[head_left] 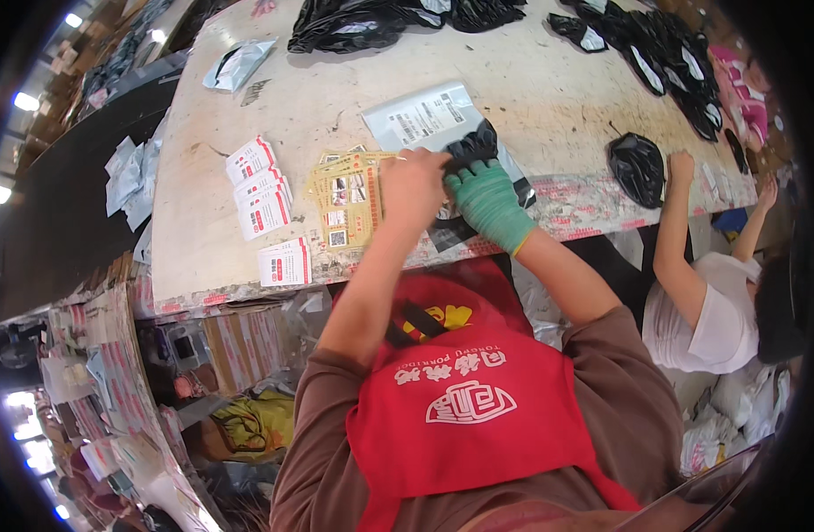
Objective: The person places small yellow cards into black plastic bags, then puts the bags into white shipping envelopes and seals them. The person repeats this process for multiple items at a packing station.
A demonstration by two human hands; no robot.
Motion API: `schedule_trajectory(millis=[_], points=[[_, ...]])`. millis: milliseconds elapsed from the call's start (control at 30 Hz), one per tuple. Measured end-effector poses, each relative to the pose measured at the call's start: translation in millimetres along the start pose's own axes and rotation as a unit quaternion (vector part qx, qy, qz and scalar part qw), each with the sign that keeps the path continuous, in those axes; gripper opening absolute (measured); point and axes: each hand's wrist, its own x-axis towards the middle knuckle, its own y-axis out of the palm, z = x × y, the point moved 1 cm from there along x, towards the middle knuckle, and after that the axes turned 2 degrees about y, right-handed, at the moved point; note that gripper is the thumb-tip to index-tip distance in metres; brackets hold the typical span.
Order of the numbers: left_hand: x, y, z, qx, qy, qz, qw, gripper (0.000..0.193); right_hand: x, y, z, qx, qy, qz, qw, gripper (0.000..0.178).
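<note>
At the table's near edge, my right hand (491, 202) wears a green knitted glove, its fingers curled against a bunched black bundle (474, 147) that looks like thin plastic. My bare left hand (413, 188) is beside it, fingers drawn together and a fingertip reaching the bundle; whatever lies inside these fingers is hidden. Just beyond both hands is a grey mailing bag (424, 113) with a printed white label, partly covered by the bundle. Yellow printed cards (349, 199) lie fanned out to the left of my left hand, some overlapping.
Red-and-white card stacks (263, 199) lie farther left on the table (212, 115). Black plastic bundles (353, 27) line the far side. A small mailing bag (238, 65) sits at the far left, near a dark belt (43, 213). At right, another person's hand (681, 168) is beside a black bundle (637, 168).
</note>
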Motion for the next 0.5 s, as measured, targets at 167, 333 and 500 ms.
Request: schedule_trajectory(millis=[167,333,500], points=[[-56,16,-21,0.062,0.096,-0.056,0.992,0.038,-25,-3,-24,0.139,0.044,-0.001,0.989,0.021],[-50,32,-4,0.054,0.113,-0.045,0.991,0.037,-32,-67,-16,0.181,-0.124,-0.151,0.964,0.041],[-31,20,-1,-0.187,0.038,0.098,0.977,0.032,-26,-31,-26,0.051,-0.12,-0.006,0.991,0.062]])
